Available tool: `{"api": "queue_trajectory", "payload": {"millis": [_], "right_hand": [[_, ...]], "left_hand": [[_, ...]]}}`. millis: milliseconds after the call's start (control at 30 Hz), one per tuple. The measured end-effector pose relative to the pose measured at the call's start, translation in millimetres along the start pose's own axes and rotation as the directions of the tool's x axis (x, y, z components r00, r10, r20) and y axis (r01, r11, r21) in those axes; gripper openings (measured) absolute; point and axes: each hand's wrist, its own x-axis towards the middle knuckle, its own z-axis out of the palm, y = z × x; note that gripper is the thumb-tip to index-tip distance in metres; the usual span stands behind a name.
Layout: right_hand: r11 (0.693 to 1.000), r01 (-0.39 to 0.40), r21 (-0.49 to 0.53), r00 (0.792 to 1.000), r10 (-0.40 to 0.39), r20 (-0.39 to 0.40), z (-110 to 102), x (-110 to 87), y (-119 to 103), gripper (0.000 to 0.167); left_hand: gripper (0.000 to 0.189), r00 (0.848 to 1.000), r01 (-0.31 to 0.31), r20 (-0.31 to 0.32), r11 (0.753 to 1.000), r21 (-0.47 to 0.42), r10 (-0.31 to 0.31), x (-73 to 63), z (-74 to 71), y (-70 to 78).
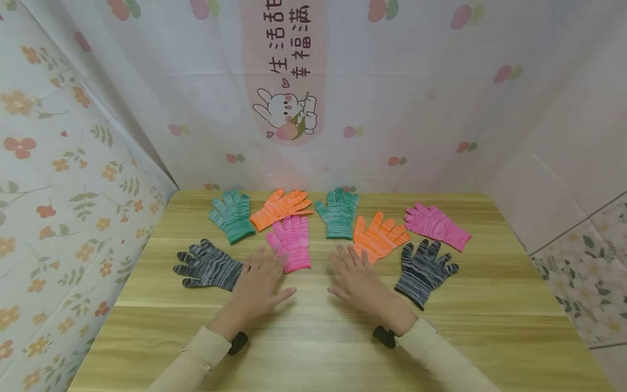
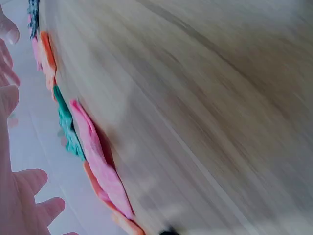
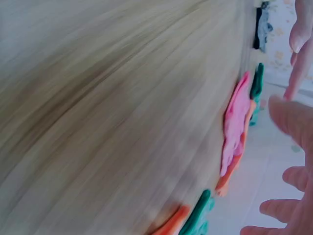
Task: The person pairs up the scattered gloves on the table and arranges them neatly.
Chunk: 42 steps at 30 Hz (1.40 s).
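My left hand (image 1: 259,283) is spread palm down over the table, its fingers straight, overlapping the cuff end of a black-grey knit glove (image 1: 208,265) in the head view. Just beyond its fingertips lies a pink glove (image 1: 292,244). My right hand (image 1: 360,280) is also spread, fingertips by the cuff of an orange glove (image 1: 378,237). To its right lies another black-grey glove (image 1: 423,272). Neither hand holds anything. Farther back lie a green glove (image 1: 232,215), a second orange glove (image 1: 280,208), a second green glove (image 1: 339,213) and, at the right, a second pink glove (image 1: 437,224).
The gloves lie flat on a wood-grain table (image 1: 303,348). A white curtain (image 1: 401,98) with a rabbit print hangs along the back edge, and a floral cloth (image 1: 59,179) covers the left side. A dark band device (image 1: 238,343) sits at the left wrist.
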Motion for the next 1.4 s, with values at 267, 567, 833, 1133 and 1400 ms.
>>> {"api": "queue_trajectory", "payload": {"millis": [267,567,833,1133,1400], "right_hand": [[0.988,0.04,0.149,0.999,-0.039,-0.013,7,24.4,-29,0.061],[0.966,0.102,0.236,0.993,-0.113,0.035,26,47.1,-72,0.037],[0.947,0.122,0.297,0.984,-0.155,0.09,41,64.5,-103,0.03],[0.947,0.13,0.293,0.974,-0.177,0.142,52,68.3,-137,0.036],[0.977,0.184,0.111,0.956,-0.204,0.212,58,60.0,-152,0.05]], "left_hand": [[0.067,0.981,0.136,-0.134,0.989,-0.056,-0.143,-17.7,-0.1,-30.0],[0.047,0.898,0.411,-0.125,0.906,-0.105,-0.422,-45.2,-2.7,-66.9],[0.046,0.865,0.484,-0.045,0.853,-0.196,-0.501,-64.8,1.9,-83.7],[0.037,0.924,0.362,0.01,0.87,-0.334,-0.381,-86.5,-3.2,-95.1],[0.036,0.959,0.254,0.007,0.851,-0.46,-0.283,-88.8,1.5,-100.5]]}}
